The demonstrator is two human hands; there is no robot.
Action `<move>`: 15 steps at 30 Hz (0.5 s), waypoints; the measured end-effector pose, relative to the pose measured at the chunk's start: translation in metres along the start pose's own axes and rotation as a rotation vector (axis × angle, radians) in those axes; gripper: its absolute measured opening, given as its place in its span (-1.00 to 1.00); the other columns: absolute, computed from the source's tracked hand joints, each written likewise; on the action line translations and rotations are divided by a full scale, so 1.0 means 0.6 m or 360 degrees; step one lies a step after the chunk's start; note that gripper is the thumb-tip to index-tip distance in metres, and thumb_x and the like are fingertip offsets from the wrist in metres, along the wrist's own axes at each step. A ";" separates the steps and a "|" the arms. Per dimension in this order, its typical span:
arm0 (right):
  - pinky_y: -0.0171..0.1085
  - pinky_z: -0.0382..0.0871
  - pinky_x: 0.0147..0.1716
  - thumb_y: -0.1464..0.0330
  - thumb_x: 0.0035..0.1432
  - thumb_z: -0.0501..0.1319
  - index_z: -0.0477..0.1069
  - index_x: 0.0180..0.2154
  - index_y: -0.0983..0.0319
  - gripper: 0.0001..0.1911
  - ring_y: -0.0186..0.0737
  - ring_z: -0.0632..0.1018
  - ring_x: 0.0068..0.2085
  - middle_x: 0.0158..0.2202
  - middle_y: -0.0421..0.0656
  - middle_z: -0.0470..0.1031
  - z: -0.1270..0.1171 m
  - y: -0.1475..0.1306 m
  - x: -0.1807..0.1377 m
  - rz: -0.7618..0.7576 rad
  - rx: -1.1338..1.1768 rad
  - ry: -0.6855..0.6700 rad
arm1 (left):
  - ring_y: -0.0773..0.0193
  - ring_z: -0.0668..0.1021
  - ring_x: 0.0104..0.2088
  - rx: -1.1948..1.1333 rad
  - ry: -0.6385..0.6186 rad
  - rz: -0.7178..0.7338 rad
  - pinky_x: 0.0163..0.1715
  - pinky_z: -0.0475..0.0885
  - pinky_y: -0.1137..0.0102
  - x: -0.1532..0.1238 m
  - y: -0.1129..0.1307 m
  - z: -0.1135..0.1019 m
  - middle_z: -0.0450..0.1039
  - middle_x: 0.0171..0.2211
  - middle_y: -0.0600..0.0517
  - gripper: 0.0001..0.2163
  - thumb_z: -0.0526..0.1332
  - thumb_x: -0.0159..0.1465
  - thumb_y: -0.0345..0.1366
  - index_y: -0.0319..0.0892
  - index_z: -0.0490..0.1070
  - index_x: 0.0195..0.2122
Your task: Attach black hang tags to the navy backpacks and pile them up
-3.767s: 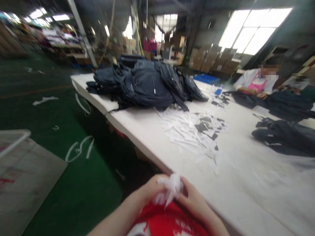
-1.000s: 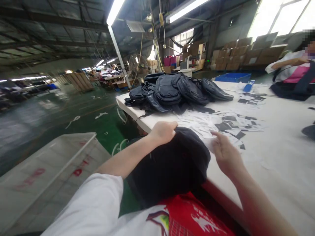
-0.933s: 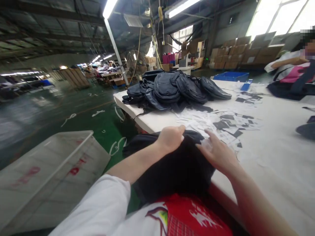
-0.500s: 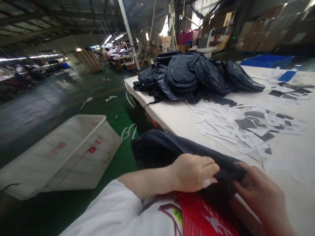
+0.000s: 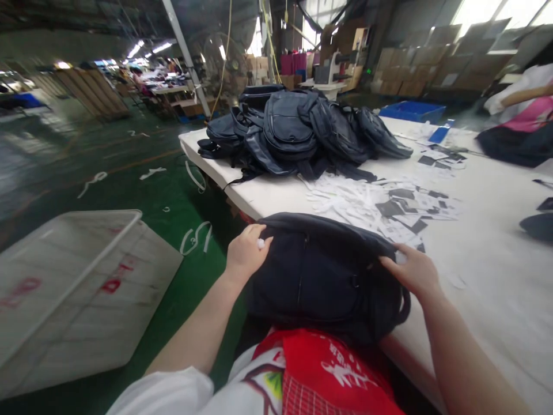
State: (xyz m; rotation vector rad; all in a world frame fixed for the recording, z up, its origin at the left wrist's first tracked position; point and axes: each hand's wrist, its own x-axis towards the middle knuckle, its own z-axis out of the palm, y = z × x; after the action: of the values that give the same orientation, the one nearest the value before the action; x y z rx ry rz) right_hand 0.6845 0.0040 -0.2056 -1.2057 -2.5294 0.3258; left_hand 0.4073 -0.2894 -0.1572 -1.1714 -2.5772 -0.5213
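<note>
A dark navy backpack (image 5: 328, 276) lies sideways across my front, partly over the table's near edge, with a zipper and a small ring showing on its face. My left hand (image 5: 247, 249) is closed on its upper left edge, and something small and white shows at the fingers. At the upper right edge, my right hand (image 5: 412, 268) pinches the fabric between thumb and fingers. Just beyond the backpack, loose white and grey paper pieces (image 5: 389, 202) are scattered on the white table (image 5: 484, 288).
Several dark backpacks (image 5: 289, 127) are heaped at the table's far left. A white bin (image 5: 142, 300) with red marks stands on the green floor to my left. Behind the table is a blue crate (image 5: 412, 110). Another person's arm (image 5: 529, 95) shows at the far right beside dark fabric.
My hands have moved apart to opposite ends of the backpack's edge, and its zippered face has come into view. My view has turned right, bringing the other person into sight.
</note>
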 end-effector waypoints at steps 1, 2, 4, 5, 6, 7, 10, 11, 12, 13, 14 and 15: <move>-0.15 0.39 -0.35 -0.01 -0.04 0.19 0.54 -0.15 0.20 -0.48 0.09 0.59 -0.24 -0.30 -0.04 0.60 0.009 0.015 0.007 0.0045 0.0043 -0.0056 | 0.14 0.55 -0.08 -0.0043 -0.0032 0.0017 -0.11 0.47 0.32 -0.006 -0.003 0.008 0.49 -0.03 -0.07 -0.72 0.17 0.29 -0.20 -0.17 0.41 -0.02; -0.15 0.39 -0.33 -0.02 -0.03 0.18 0.54 -0.17 0.20 -0.48 0.08 0.59 -0.23 -0.30 -0.04 0.61 0.018 0.029 0.013 0.0078 0.0093 -0.0115 | 0.15 0.56 -0.08 -0.0086 -0.0075 0.0034 -0.09 0.47 0.32 -0.013 -0.004 0.016 0.49 -0.04 -0.06 -0.74 0.17 0.29 -0.21 -0.18 0.42 -0.03; -0.15 0.40 -0.28 -0.04 -0.01 0.17 0.54 -0.17 0.20 -0.47 0.07 0.58 -0.18 -0.26 -0.04 0.61 0.038 0.051 0.019 0.0141 0.0178 -0.0204 | 0.17 0.56 -0.10 -0.0177 -0.0192 0.0078 -0.08 0.46 0.32 -0.031 -0.001 0.034 0.50 -0.07 -0.05 -0.76 0.17 0.30 -0.21 -0.17 0.42 -0.06; -0.14 0.41 -0.26 -0.05 -0.01 0.18 0.54 -0.17 0.21 -0.45 0.08 0.58 -0.16 -0.24 -0.03 0.61 0.048 0.059 0.021 0.0181 0.0197 -0.0231 | 0.18 0.56 -0.11 -0.0227 -0.0266 0.0110 -0.09 0.46 0.32 -0.042 0.004 0.044 0.50 -0.09 -0.04 -0.76 0.16 0.30 -0.20 -0.17 0.42 -0.07; -0.13 0.41 -0.23 -0.08 -0.02 0.18 0.54 -0.16 0.23 -0.42 0.10 0.57 -0.13 -0.21 0.00 0.60 0.057 0.065 0.021 0.0227 0.0201 -0.0250 | 0.20 0.56 -0.12 -0.0281 -0.0357 0.0161 -0.10 0.46 0.33 -0.055 0.012 0.054 0.51 -0.10 -0.02 -0.77 0.16 0.30 -0.19 -0.16 0.42 -0.08; -0.11 0.41 -0.21 -0.11 -0.05 0.19 0.54 -0.16 0.25 -0.37 0.12 0.57 -0.12 -0.18 0.03 0.59 0.064 0.069 0.022 0.0278 0.0198 -0.0268 | 0.21 0.56 -0.13 -0.0337 -0.0467 0.0239 -0.10 0.46 0.34 -0.070 0.023 0.065 0.51 -0.12 -0.01 -0.76 0.16 0.30 -0.16 -0.15 0.42 -0.08; -0.06 0.42 -0.21 -0.19 -0.13 0.22 0.55 -0.16 0.29 -0.26 0.16 0.56 -0.13 -0.17 0.08 0.58 0.076 0.073 0.019 0.0414 0.0178 -0.0301 | 0.21 0.56 -0.16 -0.0447 -0.0881 0.0602 -0.12 0.46 0.36 -0.114 0.066 0.095 0.50 -0.15 0.01 -0.64 0.24 0.22 -0.01 -0.12 0.41 -0.08; -0.05 0.42 -0.23 -0.20 -0.15 0.23 0.56 -0.17 0.28 -0.26 0.17 0.56 -0.15 -0.20 0.07 0.59 0.074 0.071 0.016 0.0446 0.0178 -0.0294 | 0.19 0.57 -0.18 -0.0431 -0.1020 0.0726 -0.16 0.47 0.34 -0.127 0.082 0.105 0.49 -0.16 0.01 -0.57 0.28 0.15 0.06 -0.12 0.40 -0.07; -0.05 0.42 -0.25 -0.21 -0.18 0.25 0.57 -0.19 0.25 -0.27 0.16 0.57 -0.17 -0.24 0.05 0.59 0.070 0.069 0.012 0.0468 0.0190 -0.0268 | 0.17 0.57 -0.21 -0.0382 -0.1140 0.0830 -0.21 0.49 0.33 -0.138 0.098 0.115 0.48 -0.17 0.00 -0.50 0.31 0.09 0.10 -0.13 0.39 -0.08; -0.06 0.41 -0.26 -0.20 -0.20 0.26 0.58 -0.22 0.23 -0.30 0.13 0.57 -0.21 -0.29 0.02 0.59 0.063 0.065 0.007 0.0488 0.0216 -0.0221 | 0.14 0.58 -0.24 -0.0313 -0.1229 0.0910 -0.26 0.49 0.31 -0.147 0.112 0.126 0.47 -0.18 -0.01 -0.46 0.34 0.04 0.12 -0.14 0.38 -0.09; -0.07 0.41 -0.28 -0.18 -0.20 0.28 0.59 -0.25 0.21 -0.33 0.10 0.57 -0.25 -0.34 -0.01 0.59 0.054 0.061 0.002 0.0505 0.0264 -0.0152 | 0.12 0.58 -0.27 -0.0242 -0.1283 0.0969 -0.31 0.50 0.30 -0.153 0.126 0.136 0.46 -0.19 -0.02 -0.45 0.36 0.01 0.11 -0.16 0.38 -0.10; -0.10 0.41 -0.30 -0.16 -0.20 0.30 0.59 -0.26 0.21 -0.37 0.05 0.57 -0.30 -0.41 -0.05 0.57 0.044 0.057 -0.005 0.0523 0.0340 -0.0067 | 0.10 0.58 -0.29 -0.0181 -0.1308 0.1013 -0.35 0.50 0.29 -0.158 0.138 0.145 0.45 -0.20 -0.04 -0.47 0.37 0.02 0.08 -0.19 0.37 -0.12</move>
State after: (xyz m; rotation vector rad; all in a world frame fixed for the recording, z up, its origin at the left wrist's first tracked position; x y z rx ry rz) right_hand 0.7002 0.0211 -0.2421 -1.5365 -2.2529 0.6854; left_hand 0.5235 -0.2653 -0.2540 -2.5247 -2.4936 -0.0198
